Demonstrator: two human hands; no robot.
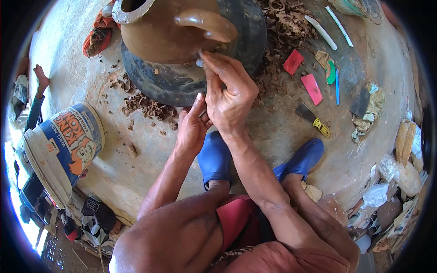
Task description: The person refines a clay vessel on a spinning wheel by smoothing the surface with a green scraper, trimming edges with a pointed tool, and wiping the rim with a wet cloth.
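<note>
A brown clay jug [159, 38] with a looped handle [207, 22] lies across the top of the view, its mouth toward the upper left. It rests on a round dark turntable [159, 84]. My right hand [227, 95] is closed in a pinch, holding a small whitish scraping tool [199, 63] against the jug's lower wall, below the handle. Just under it, my left hand [193, 125] is at the turntable's near edge, thumb up and fingers curled. A thin greyish sliver shows between them; what it is stays unclear.
Clay shavings [284, 27] heap around the turntable. On the right lie a red scraper [293, 62], a pink scraper [312, 89], a putty knife [314, 119], a blue stick [337, 86] and white strips [321, 32]. A paint bucket [68, 145] stands left; another person's foot [41, 79] is beyond it.
</note>
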